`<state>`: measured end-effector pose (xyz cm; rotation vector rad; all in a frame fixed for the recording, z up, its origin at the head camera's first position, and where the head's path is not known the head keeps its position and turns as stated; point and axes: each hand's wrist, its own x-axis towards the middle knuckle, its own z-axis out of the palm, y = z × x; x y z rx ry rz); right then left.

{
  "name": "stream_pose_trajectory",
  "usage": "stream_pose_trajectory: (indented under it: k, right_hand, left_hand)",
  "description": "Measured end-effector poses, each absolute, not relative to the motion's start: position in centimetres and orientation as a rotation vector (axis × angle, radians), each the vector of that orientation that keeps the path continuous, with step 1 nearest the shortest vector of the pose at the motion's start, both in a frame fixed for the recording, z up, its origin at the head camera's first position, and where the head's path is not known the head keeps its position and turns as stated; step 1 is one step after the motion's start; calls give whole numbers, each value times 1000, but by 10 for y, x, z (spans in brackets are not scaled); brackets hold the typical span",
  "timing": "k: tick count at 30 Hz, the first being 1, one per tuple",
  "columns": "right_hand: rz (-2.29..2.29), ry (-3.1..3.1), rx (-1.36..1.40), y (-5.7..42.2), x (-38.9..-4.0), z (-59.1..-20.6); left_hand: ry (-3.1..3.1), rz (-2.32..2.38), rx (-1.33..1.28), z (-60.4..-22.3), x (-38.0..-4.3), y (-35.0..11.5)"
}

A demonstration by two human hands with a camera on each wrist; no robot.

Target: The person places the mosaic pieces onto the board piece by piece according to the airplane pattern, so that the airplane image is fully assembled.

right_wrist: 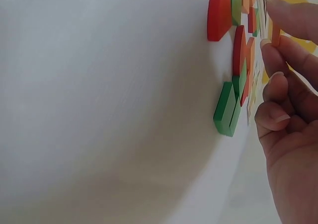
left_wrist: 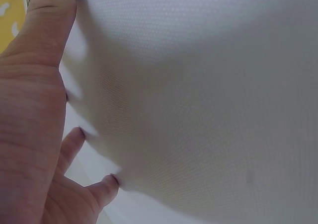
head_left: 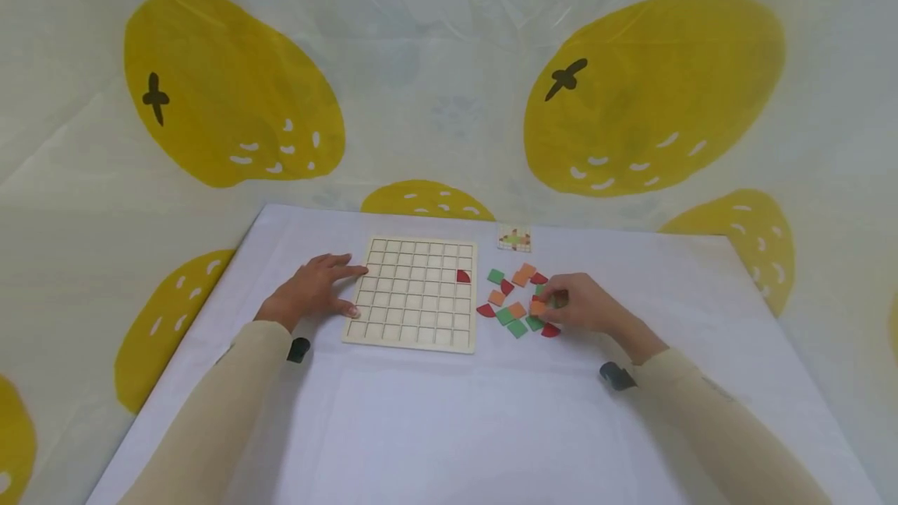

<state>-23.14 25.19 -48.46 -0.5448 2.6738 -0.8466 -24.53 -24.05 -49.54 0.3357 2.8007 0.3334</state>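
Note:
A pale wooden grid board (head_left: 414,296) lies flat on the table, with one red quarter-circle tile (head_left: 463,277) in a cell near its right edge. My left hand (head_left: 309,291) is spread, its index finger and thumb on the board's left edge. In the left wrist view the fingers (left_wrist: 69,149) are apart over the white cloth. To the right of the board, my right hand (head_left: 578,302) pinches an orange square tile (right_wrist: 276,23) between thumb and fingers, held above the loose tiles. Around it lie green squares (head_left: 517,328), orange squares (head_left: 496,298) and red quarter-circles (head_left: 486,310).
A small pattern card (head_left: 514,238) with a coloured design lies behind the loose tiles, near the table's back edge. White cloth covers the table (head_left: 421,427). A pale curtain with yellow fruit prints (head_left: 652,92) hangs close behind it.

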Motion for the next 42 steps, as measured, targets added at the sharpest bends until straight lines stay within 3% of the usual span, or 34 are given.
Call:
stream_pose_trajectory:
  k: [19,42]
  right_hand:
    - [-818,2666,-463,226,-234,-480]
    - [-889,2704,-639,201,-236,-491]
  left_hand:
    - [2811,341,374,-496,-248,-243]
    - [2812,366,359,-497,-244,-245]
